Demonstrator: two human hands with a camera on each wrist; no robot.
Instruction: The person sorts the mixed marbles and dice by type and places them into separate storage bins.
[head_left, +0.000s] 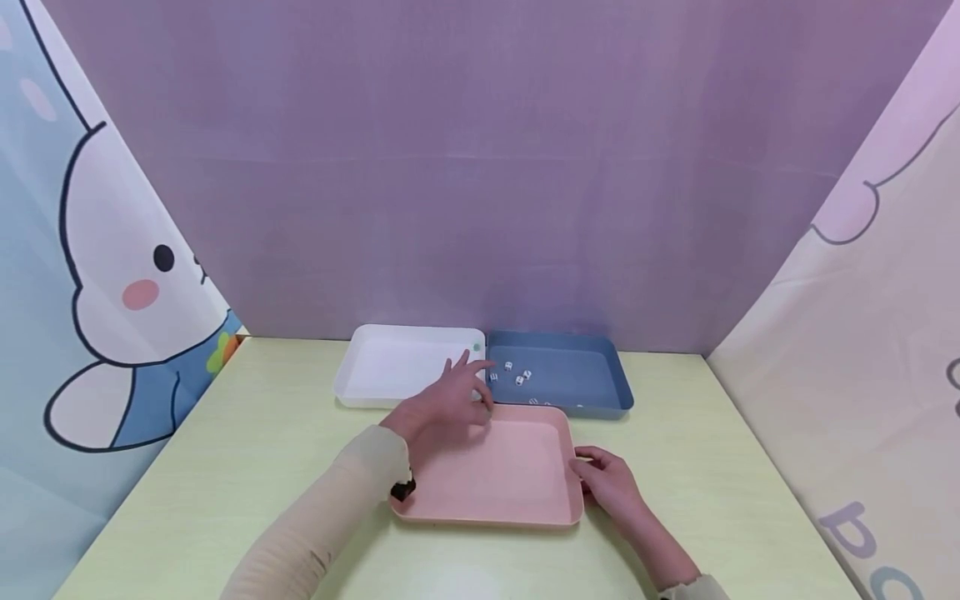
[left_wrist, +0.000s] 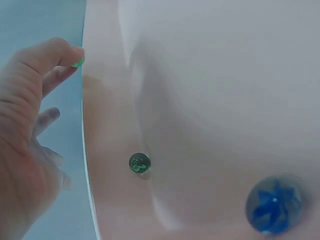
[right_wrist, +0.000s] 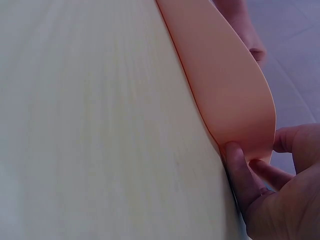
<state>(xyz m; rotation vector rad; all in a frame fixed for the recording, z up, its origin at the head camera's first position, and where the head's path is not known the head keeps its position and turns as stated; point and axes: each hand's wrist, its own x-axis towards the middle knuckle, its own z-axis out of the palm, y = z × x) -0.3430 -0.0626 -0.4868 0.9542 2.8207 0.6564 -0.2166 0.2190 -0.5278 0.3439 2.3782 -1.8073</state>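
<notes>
In the left wrist view, thumb and forefinger of my left hand pinch a small green marble, most of it covered by the fingertips. In the head view that hand is above the far edge of the pink tray, near where the three trays meet. Inside the white tray lie a green marble and a blue-patterned glass marble. My right hand grips the pink tray's right rim, fingers against the outer wall and thumb at the top edge.
A dark blue tray holding several white dice stands right of the white one, against the purple backdrop. All three trays sit on a pale wood-look table. Printed cloths hang on both sides.
</notes>
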